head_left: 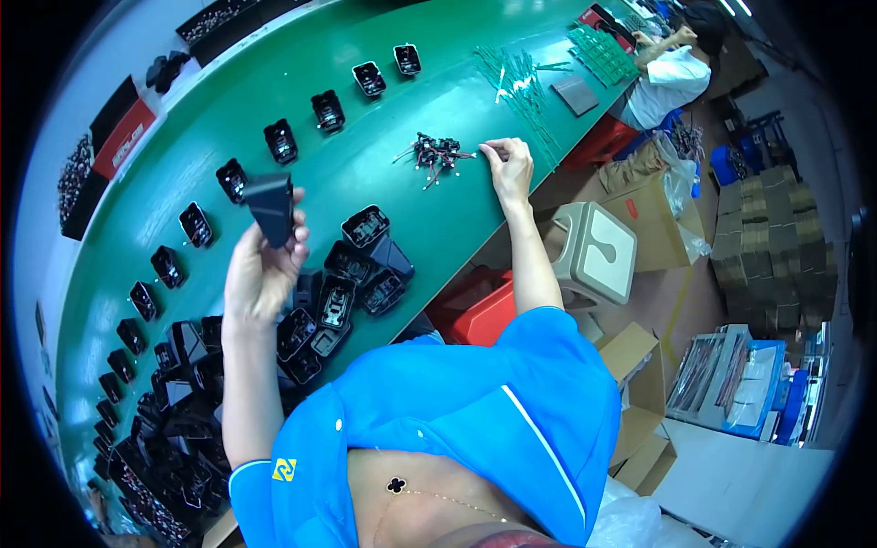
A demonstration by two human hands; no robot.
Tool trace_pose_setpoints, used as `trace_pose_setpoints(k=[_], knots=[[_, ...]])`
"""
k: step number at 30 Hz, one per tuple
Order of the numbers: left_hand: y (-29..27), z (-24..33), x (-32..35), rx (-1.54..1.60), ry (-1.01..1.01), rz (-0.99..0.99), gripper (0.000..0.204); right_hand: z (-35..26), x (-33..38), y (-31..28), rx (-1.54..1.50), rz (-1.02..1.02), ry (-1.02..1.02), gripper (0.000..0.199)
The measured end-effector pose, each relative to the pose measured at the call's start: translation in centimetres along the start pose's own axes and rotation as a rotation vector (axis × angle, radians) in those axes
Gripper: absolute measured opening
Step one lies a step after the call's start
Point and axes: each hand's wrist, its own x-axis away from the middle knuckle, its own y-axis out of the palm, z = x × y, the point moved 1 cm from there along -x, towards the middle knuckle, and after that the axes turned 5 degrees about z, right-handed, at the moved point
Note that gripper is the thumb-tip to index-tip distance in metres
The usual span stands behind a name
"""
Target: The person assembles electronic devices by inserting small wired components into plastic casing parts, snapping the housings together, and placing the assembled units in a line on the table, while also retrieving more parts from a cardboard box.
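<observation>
Raised over the bench, my left hand [265,269] grips a black plastic housing [271,208] with a tapered side. To the right, my right hand [510,172] has its thumb and index finger in a pinch at the edge of a small pile of wired parts [437,153]. Dark red leads with pale connectors stick out of that pile. One lead end lies at the fingertips; whether they hold it is too small to make out. Below my left hand, several open black housings [336,301] lie heaped against the bench's near edge.
Open black housings [281,142] stand in a curved row along the green bench [365,128]. A larger housing heap [183,438] lies lower left. Green strips [516,78] and a dark flat block [575,95] lie farther right, near a seated co-worker [671,82]. A stool [594,251] stands beside cartons [653,219].
</observation>
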Motion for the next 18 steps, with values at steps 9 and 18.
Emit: trace_pose_setpoints(k=[9, 18], knots=[[-0.8, -1.9, 2.7, 0.209, 0.034, 0.027, 0.046, 0.5, 0.6, 0.2, -0.098, 0.097, -0.127, 0.011], [2.6, -2.6, 3.0, 0.289, 0.162, -0.119, 0.048, -17.1, 5.4, -1.0, -0.977, -0.188, 0.127, 0.007]])
